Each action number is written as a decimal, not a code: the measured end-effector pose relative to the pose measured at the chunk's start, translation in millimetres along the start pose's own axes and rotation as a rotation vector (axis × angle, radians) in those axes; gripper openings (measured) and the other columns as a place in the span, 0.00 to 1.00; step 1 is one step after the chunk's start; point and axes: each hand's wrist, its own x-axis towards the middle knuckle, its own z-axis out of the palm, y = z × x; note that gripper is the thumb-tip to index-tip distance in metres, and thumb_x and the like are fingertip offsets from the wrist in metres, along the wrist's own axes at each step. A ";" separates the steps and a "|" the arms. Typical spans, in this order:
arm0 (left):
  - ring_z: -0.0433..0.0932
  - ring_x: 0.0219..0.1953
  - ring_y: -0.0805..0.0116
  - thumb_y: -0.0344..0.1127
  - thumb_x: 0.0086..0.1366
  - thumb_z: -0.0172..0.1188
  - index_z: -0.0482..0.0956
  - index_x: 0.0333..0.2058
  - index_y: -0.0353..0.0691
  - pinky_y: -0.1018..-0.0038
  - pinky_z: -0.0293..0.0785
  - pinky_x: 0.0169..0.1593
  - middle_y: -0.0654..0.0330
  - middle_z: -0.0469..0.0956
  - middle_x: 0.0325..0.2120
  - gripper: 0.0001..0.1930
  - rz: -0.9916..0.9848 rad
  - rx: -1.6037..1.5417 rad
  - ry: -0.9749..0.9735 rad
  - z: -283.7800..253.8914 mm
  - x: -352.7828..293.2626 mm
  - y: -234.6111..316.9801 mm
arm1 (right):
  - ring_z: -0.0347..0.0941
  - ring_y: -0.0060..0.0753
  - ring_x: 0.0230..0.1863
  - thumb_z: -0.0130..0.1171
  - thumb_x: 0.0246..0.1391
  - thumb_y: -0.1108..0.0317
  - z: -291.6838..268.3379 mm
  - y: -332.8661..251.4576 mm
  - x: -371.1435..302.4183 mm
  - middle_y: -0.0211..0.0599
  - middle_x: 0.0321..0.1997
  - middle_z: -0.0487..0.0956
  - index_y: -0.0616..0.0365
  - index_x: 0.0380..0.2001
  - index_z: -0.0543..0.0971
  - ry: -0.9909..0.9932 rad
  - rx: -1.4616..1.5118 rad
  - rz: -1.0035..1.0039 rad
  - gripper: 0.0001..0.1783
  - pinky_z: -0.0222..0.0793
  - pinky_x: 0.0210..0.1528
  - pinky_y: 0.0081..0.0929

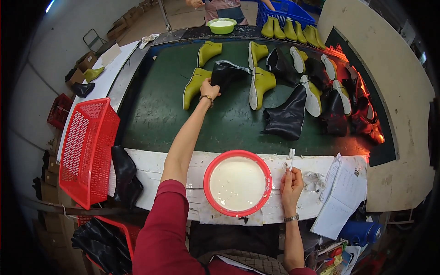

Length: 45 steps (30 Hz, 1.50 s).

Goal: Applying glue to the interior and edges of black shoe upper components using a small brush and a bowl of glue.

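Note:
My left hand (210, 90) reaches over the green conveyor belt (156, 110) and grips a black boot upper (227, 75) by its end. Close beside that hand a yellow-green shoe last (194, 87) lies on its side. My right hand (291, 184), near the front ledge, pinches a slim white brush (292, 158) that points up and away from me. Between my forearms a red basin (206, 183) of milky white liquid (238, 183) rests on the ledge. Another black boot upper (288, 114) lies on the belt to the right.
More lasts (313, 96) and black uppers lie toward a red-glowing heater (366, 110) at right. A red basket (89, 151) stands left, near a black boot (124, 176). A notebook (341, 197) lies right. Across the belt, a person (224, 11) stands behind a green bowl (222, 28).

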 end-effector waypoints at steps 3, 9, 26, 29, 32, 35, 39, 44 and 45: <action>0.83 0.40 0.57 0.17 0.53 0.62 0.76 0.48 0.28 0.66 0.88 0.32 0.49 0.79 0.46 0.21 -0.098 -0.344 -0.072 -1.2 18.9 -5.4 | 0.55 0.07 0.15 0.50 0.71 0.69 -0.3 3.7 -0.5 0.20 0.22 0.70 0.59 0.43 0.74 0.029 0.020 -0.042 0.06 0.48 0.15 0.11; 0.77 0.53 0.49 0.22 0.62 0.65 0.66 0.61 0.31 0.46 0.86 0.49 0.50 0.72 0.57 0.29 -0.304 -0.997 -0.081 -7.1 39.8 15.8 | 0.55 0.07 0.16 0.50 0.71 0.69 -3.7 6.7 -4.0 0.20 0.22 0.71 0.59 0.43 0.73 0.021 -0.028 -0.053 0.06 0.48 0.15 0.11; 0.83 0.43 0.72 0.23 0.66 0.56 0.81 0.54 0.35 0.74 0.81 0.46 0.55 0.84 0.45 0.18 0.272 0.005 0.170 -330.6 -406.4 64.6 | 0.52 0.09 0.15 0.53 0.72 0.60 -0.5 13.5 -2.1 0.19 0.18 0.64 0.57 0.35 0.76 -0.082 -0.172 -0.150 0.14 0.43 0.15 0.15; 0.81 0.36 0.71 0.23 0.61 0.58 0.84 0.47 0.37 0.73 0.78 0.42 0.55 0.85 0.38 0.16 0.283 0.443 0.942 -435.2 -476.8 43.9 | 0.51 0.09 0.15 0.53 0.72 0.59 -5.8 15.7 -1.2 0.19 0.17 0.63 0.57 0.34 0.76 -0.085 -0.180 -0.189 0.15 0.43 0.15 0.15; 0.75 0.53 0.48 0.32 0.57 0.61 0.74 0.58 0.47 0.52 0.72 0.53 0.52 0.79 0.49 0.27 0.092 1.377 1.396 -555.6 -554.1 -2.7 | 0.51 0.09 0.15 0.54 0.72 0.59 -10.1 13.5 -3.0 0.19 0.18 0.64 0.57 0.34 0.76 -0.079 -0.187 -0.193 0.14 0.43 0.15 0.15; 0.74 0.55 0.39 0.49 0.60 0.68 0.61 0.67 0.50 0.42 0.74 0.52 0.44 0.75 0.53 0.39 -0.736 1.316 1.432 -612.8 -604.0 -47.6 | 0.51 0.09 0.15 0.55 0.71 0.59 -10.1 14.8 -2.5 0.19 0.18 0.65 0.57 0.35 0.77 -0.068 -0.187 -0.190 0.14 0.43 0.15 0.14; 0.80 0.48 0.41 0.52 0.61 0.68 0.76 0.59 0.46 0.52 0.77 0.51 0.42 0.78 0.48 0.30 -0.697 1.281 1.329 -655.4 -663.5 -76.3 | 0.52 0.08 0.15 0.56 0.71 0.59 -8.8 29.1 6.5 0.18 0.18 0.65 0.57 0.38 0.78 -0.137 -0.153 -0.198 0.13 0.44 0.15 0.14; 0.81 0.46 0.42 0.43 0.69 0.61 0.76 0.56 0.44 0.54 0.77 0.46 0.44 0.81 0.44 0.19 -0.176 1.442 1.330 -585.1 -609.1 8.1 | 0.54 0.09 0.15 0.54 0.72 0.60 -7.1 18.9 -0.5 0.19 0.18 0.67 0.58 0.38 0.77 -0.105 -0.208 -0.211 0.13 0.45 0.15 0.14; 0.81 0.45 0.41 0.43 0.70 0.60 0.75 0.56 0.44 0.54 0.77 0.44 0.43 0.82 0.43 0.20 -0.053 1.327 1.268 -560.4 -600.2 41.8 | 0.54 0.09 0.15 0.54 0.72 0.60 -6.1 20.4 0.1 0.19 0.18 0.67 0.58 0.38 0.77 -0.112 -0.207 -0.215 0.13 0.45 0.15 0.14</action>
